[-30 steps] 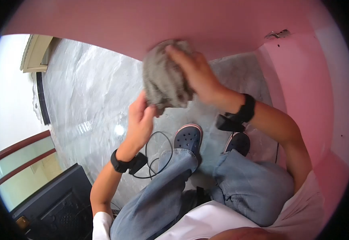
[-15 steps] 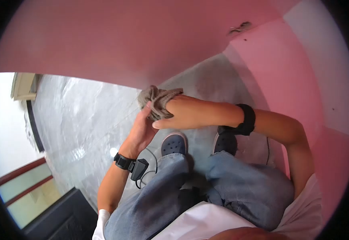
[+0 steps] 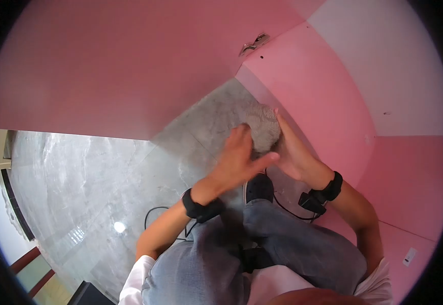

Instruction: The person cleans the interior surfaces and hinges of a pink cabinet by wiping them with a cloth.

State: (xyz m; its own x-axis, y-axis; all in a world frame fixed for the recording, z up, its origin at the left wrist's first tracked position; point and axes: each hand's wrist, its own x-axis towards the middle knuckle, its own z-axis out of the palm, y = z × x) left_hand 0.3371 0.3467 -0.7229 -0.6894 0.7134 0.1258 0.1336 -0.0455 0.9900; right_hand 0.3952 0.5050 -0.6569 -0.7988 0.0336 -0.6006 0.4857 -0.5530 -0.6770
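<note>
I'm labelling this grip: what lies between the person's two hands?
In the head view, a bunched grey cloth lies between the fingers of the left hand and the right hand.

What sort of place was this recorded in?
Indoors, probably a furnished room, perhaps in a home, though that is a guess. The broad pink panel with what looks like a hinge suggests a cabinet door, and the glossy, marbled floor suggests an interior.

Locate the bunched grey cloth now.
In the head view, the bunched grey cloth is slightly right of centre, between the person's bare left hand and bare right hand.
</note>
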